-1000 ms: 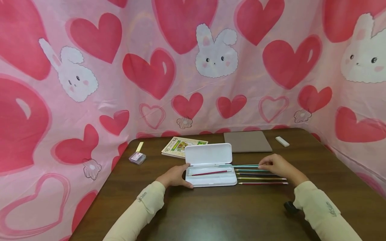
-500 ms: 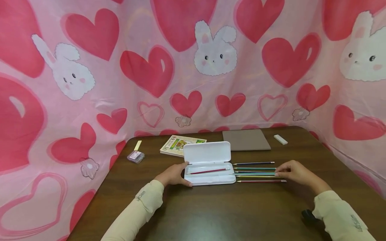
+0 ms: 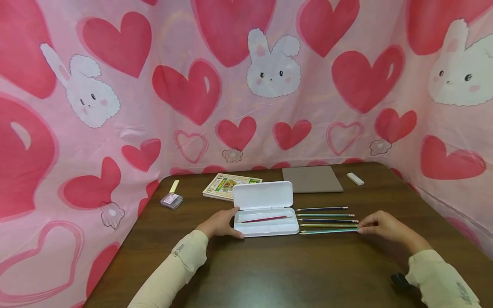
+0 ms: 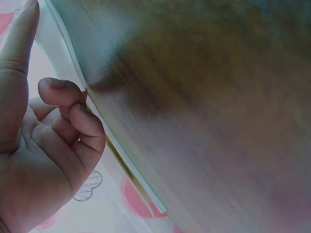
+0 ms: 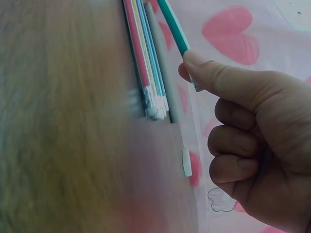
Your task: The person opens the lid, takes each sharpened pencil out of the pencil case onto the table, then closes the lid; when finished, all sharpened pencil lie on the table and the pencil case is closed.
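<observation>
An open white pencil case [image 3: 265, 229] lies on the brown table [image 3: 292, 269], its lid [image 3: 263, 194] tipped back and one red pencil [image 3: 265, 219] inside. My left hand [image 3: 232, 223] grips the case's left end; in the left wrist view its fingers [image 4: 80, 121] curl against the case edge [image 4: 121, 158]. Several pencils [image 3: 326, 217] lie in a row right of the case. My right hand [image 3: 360, 231] pinches the eraser end of a teal pencil [image 3: 329, 231] at the near side of the row. In the right wrist view this teal pencil [image 5: 172, 24] is raised above the row [image 5: 146, 63].
At the back of the table lie a picture book [image 3: 231, 186], a grey flat pad [image 3: 312, 179] and a white eraser [image 3: 355, 179]. A small purple box [image 3: 171, 200] and a yellow strip [image 3: 174, 186] sit at the left. Pink heart-and-bunny cloth [image 3: 246, 85] walls the table.
My right hand has moved right and toward the near edge of the pencil row, and now pinches a teal pencil there. The left hand has stayed on the case.
</observation>
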The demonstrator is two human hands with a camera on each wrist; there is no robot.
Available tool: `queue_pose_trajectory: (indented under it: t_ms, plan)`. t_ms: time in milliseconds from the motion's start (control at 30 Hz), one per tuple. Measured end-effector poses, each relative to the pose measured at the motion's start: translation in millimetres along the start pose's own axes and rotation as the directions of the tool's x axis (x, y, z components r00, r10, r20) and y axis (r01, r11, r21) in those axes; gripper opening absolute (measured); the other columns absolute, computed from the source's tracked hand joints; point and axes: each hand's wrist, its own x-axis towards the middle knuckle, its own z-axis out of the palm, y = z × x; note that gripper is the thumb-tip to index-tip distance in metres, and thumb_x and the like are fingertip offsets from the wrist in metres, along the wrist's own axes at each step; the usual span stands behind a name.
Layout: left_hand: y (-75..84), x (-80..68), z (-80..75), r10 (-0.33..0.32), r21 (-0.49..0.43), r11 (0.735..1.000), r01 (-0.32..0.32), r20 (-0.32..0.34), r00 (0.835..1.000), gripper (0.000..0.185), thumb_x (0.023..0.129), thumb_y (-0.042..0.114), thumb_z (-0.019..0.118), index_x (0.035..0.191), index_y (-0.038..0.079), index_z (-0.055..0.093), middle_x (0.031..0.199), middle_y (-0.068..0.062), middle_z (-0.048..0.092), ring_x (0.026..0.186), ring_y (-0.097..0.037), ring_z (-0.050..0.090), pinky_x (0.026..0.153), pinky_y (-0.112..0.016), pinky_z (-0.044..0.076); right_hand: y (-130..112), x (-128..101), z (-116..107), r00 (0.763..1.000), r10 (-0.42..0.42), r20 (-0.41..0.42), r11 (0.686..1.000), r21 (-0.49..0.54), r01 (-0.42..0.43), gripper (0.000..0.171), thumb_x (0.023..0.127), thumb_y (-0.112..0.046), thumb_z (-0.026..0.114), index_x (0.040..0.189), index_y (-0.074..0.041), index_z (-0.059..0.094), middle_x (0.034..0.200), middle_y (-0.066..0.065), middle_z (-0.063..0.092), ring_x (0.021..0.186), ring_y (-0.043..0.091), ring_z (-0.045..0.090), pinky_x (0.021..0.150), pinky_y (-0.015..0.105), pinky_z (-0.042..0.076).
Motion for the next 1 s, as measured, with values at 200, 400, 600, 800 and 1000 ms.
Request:
queue_pose_trajectory:
  t_ms: [200,400,600,800,1000]
  plan:
    - [-0.1,-0.6,-0.7,0.003,0.002,1.000,-0.003,0.003,1.000,0.104,0.063,0.056,0.077,0.144,0.009,0.032,0.145,-0.009,0.039,0.132,-0.027,0.039,0.108,-0.046,0.033,9,-5,1,0.999,-0.020,0.035,0.999,0.035,0.019,0.008,0.080,-0.013,0.070,0.079,-0.005,0.072,0.077,-0.008,0.070,0.072,-0.009,0.055,0.060,0.018,0.048]
    - [-0.4,-0.6,-0.8,0.010,0.014,1.000,-0.010,-0.002,1.000,0.104,0.063,0.056,0.077,0.144,0.010,0.032,0.144,-0.009,0.040,0.131,-0.027,0.040,0.107,-0.046,0.033,15,-8,6,0.999,0.000,0.037,1.000,0.015,-0.001,0.008,0.078,-0.014,0.072,0.078,-0.006,0.073,0.075,-0.006,0.071,0.073,-0.010,0.055,0.060,0.017,0.048]
    - [-0.2,-0.9,-0.8,0.007,0.018,1.000,-0.007,-0.004,1.000,0.104,0.063,0.057,0.077,0.144,0.010,0.031,0.144,-0.009,0.040,0.131,-0.026,0.040,0.107,-0.046,0.033,15,-8,8,0.999,0.018,0.037,1.000,0.022,-0.019,0.010,0.076,-0.015,0.074,0.078,-0.006,0.073,0.075,-0.006,0.071,0.072,-0.011,0.055,0.060,0.018,0.048]
    - [0.1,-1.3,-1.5,0.005,0.002,1.000,-0.005,-0.004,1.000,0.104,0.063,0.056,0.077,0.144,0.010,0.032,0.145,-0.009,0.040,0.131,-0.026,0.040,0.108,-0.046,0.033,14,-9,9,0.996,0.074,0.041,0.997,0.009,-0.074,0.013,0.075,-0.019,0.076,0.077,-0.006,0.073,0.075,-0.003,0.071,0.071,-0.011,0.053,0.059,0.018,0.046]
    - [1.8,-3.0,-1.9,-0.014,-0.014,1.000,0.014,0.007,1.000,0.103,0.063,0.056,0.076,0.145,0.012,0.031,0.145,-0.008,0.040,0.131,-0.026,0.039,0.108,-0.047,0.033,16,-11,9,0.991,0.117,0.057,0.993,-0.008,-0.117,0.016,0.074,-0.022,0.076,0.078,-0.006,0.073,0.078,0.000,0.071,0.071,-0.011,0.050,0.059,0.018,0.045]
